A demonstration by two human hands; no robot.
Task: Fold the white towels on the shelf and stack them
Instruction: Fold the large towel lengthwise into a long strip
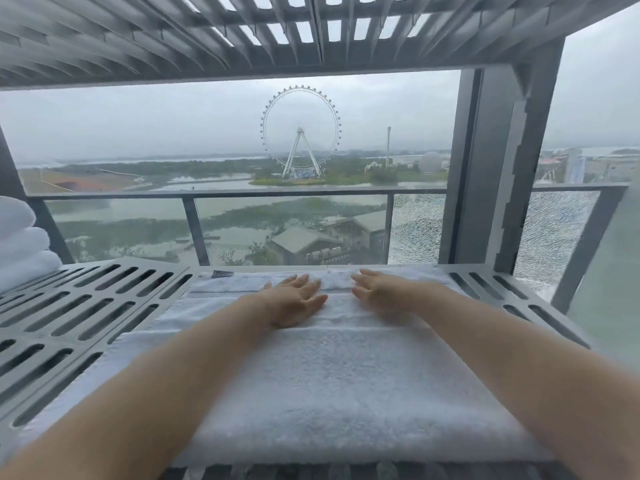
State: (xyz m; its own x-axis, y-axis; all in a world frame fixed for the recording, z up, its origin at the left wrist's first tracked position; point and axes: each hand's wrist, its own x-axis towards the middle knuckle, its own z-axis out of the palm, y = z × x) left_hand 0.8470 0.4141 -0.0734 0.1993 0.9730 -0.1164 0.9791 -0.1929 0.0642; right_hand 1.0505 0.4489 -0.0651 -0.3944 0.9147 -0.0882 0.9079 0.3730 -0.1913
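Observation:
A white towel (332,375) lies spread flat on the grey slotted shelf (86,306), reaching from the near edge to the far edge. My left hand (298,299) lies palm down on its far part, fingers straight. Close beside it, my right hand (381,292) also rests flat on the towel with fingers extended. A small gap separates the two hands near the towel's middle. A stack of folded white towels (20,244) sits at the shelf's far left, partly cut off by the frame edge.
A second slotted shelf (242,39) hangs overhead. A grey upright post (502,168) stands at the right rear. Behind the shelf runs a glass balcony railing (277,194), with a cracked pane at the right.

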